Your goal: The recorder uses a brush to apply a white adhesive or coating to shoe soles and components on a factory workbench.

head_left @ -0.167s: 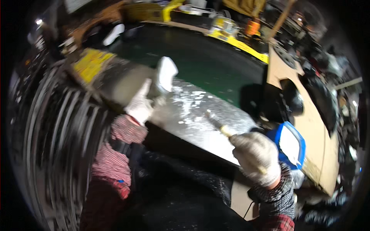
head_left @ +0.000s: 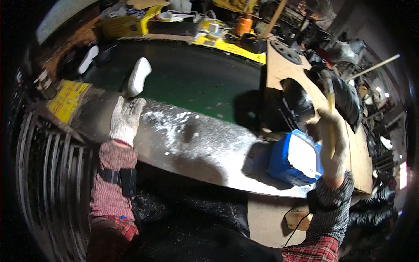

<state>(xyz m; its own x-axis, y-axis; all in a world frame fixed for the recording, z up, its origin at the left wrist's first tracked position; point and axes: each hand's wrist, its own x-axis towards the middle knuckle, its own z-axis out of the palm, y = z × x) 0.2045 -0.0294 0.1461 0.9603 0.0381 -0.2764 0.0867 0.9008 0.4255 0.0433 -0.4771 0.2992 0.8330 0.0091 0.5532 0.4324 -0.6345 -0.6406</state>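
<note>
Gripping the brush (head_left: 330,92) upright in my right hand (head_left: 339,144); my left hand (head_left: 125,118) is open, fingertips right by the white sole (head_left: 140,76) on the dark green surface (head_left: 196,78). Closer in, white flecks (head_left: 168,126) dot the metal ledge (head_left: 235,161), a blue tub (head_left: 281,161) at its right end.

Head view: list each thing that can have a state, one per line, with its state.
Left hand: gloved, open
White sole-shaped piece: beyond left hand, contact unclear
Right hand: gloved, gripping brush
Brush: held roughly upright
Blue container: open-topped, white inside
Metal ledge: white-spattered
Yellow box: open, holding items
</note>
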